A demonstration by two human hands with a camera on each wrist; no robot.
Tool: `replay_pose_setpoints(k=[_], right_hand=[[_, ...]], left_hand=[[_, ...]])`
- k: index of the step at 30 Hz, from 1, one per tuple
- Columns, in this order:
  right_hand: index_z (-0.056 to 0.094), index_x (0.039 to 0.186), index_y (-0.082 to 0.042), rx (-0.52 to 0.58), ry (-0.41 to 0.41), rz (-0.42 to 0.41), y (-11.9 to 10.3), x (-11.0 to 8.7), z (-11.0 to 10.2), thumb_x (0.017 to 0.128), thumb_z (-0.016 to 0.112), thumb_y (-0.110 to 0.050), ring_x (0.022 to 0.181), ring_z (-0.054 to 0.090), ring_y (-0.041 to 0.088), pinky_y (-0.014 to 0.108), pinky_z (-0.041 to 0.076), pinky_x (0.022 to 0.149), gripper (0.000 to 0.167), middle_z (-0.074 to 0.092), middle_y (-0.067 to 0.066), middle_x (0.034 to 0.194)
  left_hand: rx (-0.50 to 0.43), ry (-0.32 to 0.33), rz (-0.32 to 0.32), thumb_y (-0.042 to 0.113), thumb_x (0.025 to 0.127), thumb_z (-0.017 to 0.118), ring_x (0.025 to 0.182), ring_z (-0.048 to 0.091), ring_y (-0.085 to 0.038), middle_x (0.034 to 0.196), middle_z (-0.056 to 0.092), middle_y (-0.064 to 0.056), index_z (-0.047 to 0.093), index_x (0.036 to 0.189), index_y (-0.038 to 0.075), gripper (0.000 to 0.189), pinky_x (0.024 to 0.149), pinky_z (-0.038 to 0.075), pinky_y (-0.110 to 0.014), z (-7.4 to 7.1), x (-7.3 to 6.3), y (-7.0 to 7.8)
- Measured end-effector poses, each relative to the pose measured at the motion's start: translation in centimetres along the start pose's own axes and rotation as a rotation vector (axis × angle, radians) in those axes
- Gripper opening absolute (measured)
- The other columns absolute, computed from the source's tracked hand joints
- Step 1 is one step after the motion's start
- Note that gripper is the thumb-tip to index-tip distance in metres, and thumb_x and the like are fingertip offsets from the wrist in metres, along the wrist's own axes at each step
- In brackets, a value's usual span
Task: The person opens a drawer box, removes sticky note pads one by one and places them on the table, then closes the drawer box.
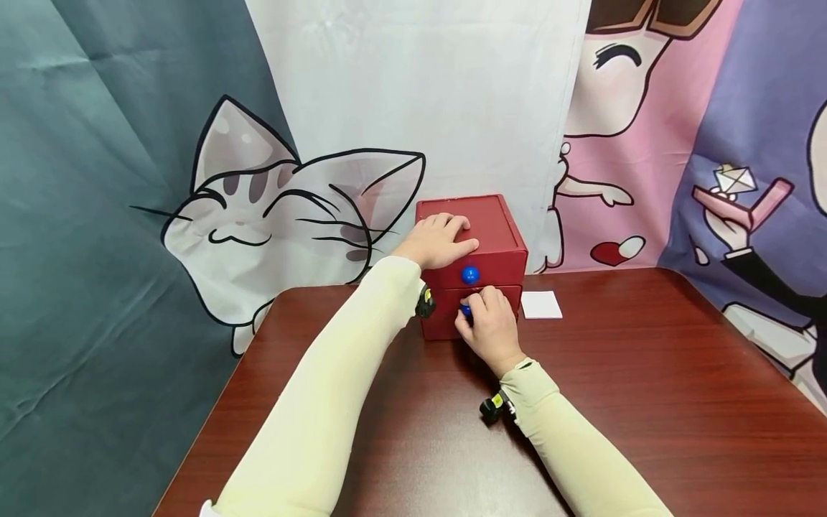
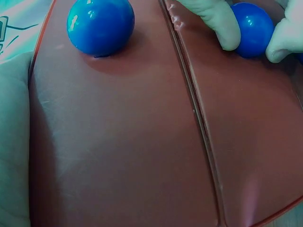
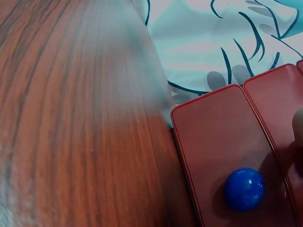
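A red two-drawer box (image 1: 481, 230) stands at the far edge of the table, both drawer fronts flush. My left hand (image 1: 439, 240) rests flat on its lid with straight fingers. Lower down, my right hand (image 1: 491, 323) pinches the lower drawer's blue knob (image 1: 465, 310). In the left wrist view, two fingertips (image 2: 220, 26) close round that lower knob (image 2: 253, 28), while the upper knob (image 2: 99, 26) stands free; it also shows in the head view as the upper knob (image 1: 469, 274). The right wrist view shows a red drawer front (image 3: 213, 142) with a blue knob (image 3: 243, 189).
The dark wooden table (image 1: 646, 402) stretches toward me. A small white paper (image 1: 541, 304) lies just right of the box. Printed cartoon cloth (image 1: 258, 208) hangs close behind the box and the table's far edge.
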State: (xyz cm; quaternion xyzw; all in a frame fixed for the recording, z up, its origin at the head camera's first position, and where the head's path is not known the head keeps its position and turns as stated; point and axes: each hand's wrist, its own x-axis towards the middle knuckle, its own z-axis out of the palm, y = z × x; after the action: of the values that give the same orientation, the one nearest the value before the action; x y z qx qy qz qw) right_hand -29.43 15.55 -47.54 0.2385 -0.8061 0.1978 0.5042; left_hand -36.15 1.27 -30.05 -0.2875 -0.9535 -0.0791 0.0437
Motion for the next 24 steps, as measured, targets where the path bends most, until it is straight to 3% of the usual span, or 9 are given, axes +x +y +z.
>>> replay_pose_setpoints(k=[11,24], right_hand=[[0.059,0.086,-0.002,-0.008,0.047,-0.032,-0.3,-0.3,-0.6,0.080,0.064,-0.014,0.070,0.052,0.036,0.047,0.042,0.059,0.014,0.050,0.014,0.081],[0.060,0.088,-0.003,0.001,0.012,-0.041,-1.4,-1.2,-2.1,0.083,0.062,-0.016,0.067,0.051,0.033,0.046,0.040,0.059,0.014,0.049,0.012,0.081]], left_hand=[[0.000,-0.009,0.002,0.059,0.102,0.041,0.140,0.037,-0.025,0.148,0.043,-0.004,0.046,0.140,0.026,0.051,0.119,0.025,-0.045,0.0,0.0,0.1],[0.003,-0.014,-0.003,0.059,0.101,0.041,0.140,0.036,-0.025,0.149,0.042,-0.004,0.045,0.139,0.027,0.050,0.119,0.025,-0.045,-0.1,-0.1,0.1]])
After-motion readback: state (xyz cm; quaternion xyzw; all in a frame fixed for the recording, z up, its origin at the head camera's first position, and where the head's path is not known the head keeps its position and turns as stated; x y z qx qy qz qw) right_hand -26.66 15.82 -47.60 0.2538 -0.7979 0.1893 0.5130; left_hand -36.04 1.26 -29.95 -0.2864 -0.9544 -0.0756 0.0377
